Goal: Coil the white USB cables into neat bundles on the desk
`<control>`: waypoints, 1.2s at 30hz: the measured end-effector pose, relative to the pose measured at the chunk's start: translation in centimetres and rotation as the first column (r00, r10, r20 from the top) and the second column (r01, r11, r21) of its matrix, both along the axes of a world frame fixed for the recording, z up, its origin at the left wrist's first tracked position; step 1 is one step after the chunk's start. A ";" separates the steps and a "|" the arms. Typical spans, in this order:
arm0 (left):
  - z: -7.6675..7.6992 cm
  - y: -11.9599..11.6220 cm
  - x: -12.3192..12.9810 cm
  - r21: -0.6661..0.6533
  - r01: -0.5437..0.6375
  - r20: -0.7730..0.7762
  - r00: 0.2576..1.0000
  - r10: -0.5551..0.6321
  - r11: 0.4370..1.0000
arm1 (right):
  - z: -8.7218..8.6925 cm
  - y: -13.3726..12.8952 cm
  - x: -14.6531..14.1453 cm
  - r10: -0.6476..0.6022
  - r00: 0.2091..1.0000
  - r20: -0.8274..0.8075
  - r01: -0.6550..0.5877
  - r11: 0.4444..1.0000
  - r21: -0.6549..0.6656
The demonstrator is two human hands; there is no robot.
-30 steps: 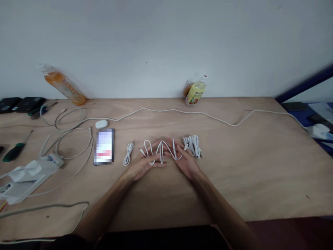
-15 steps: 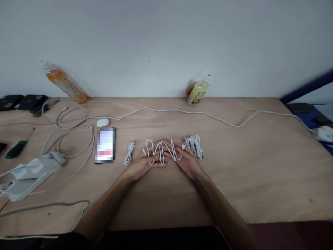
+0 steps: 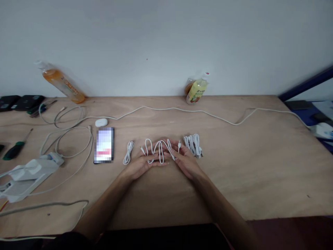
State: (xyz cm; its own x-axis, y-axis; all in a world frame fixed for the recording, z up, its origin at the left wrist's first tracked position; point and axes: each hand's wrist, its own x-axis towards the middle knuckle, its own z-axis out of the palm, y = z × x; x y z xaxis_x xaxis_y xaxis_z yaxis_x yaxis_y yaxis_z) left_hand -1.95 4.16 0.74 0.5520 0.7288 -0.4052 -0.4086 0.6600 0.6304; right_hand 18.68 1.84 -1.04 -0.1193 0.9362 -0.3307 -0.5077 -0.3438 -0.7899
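A loose white charging cable (image 3: 160, 152) runs in wavy folds across both hands, a plug showing at each end. My left hand (image 3: 142, 165) grips its left folds, thumb on top and fingers underneath. On the other side, my right hand (image 3: 186, 161) pinches the right folds under its thumb, and the USB plug (image 3: 179, 145) stands up above those fingers. Left of my left hand lies a bundled white cable (image 3: 128, 152). Several more bundled white cables (image 3: 193, 145) lie just beyond my right hand.
A phone (image 3: 104, 145) and a white earbud case (image 3: 101, 122) lie to the left. Farther left are a power strip (image 3: 33, 175), coiled cables and a screwdriver (image 3: 15, 150). An orange drink bottle (image 3: 63, 85) and a yellow-labelled bottle (image 3: 197, 91) lean against the wall. A long cable (image 3: 171, 108) crosses behind.
The cable's right end has shifted: its USB plug, earlier lying to the right by the bundles, now points up nearer my right fingers. My left hand stays almost still.
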 end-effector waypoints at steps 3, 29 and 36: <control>0.1 0.0 0.0 0.005 0.017 0.003 1.000 -0.017 1.000 | -0.3 0.0 0.0 -0.016 1.000 0.016 0.016 1.000 -0.012; -0.8 0.1 0.1 0.024 0.055 0.073 0.996 -0.057 0.998 | -0.7 -0.1 -0.2 -0.043 0.992 0.120 0.043 0.999 -0.001; -1.0 0.1 0.0 -0.037 0.010 0.051 0.999 -0.008 0.999 | -0.9 0.0 -0.1 -0.015 0.998 0.058 0.015 1.000 0.005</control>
State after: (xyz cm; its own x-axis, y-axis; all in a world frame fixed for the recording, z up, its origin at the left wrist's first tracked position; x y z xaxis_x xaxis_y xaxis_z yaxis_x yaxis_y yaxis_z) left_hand -1.98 4.27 -0.27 0.5789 0.7085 -0.4037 -0.4331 0.6866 0.5839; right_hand 18.60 1.88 -1.90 -0.0863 0.9393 -0.3322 -0.4660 -0.3327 -0.8198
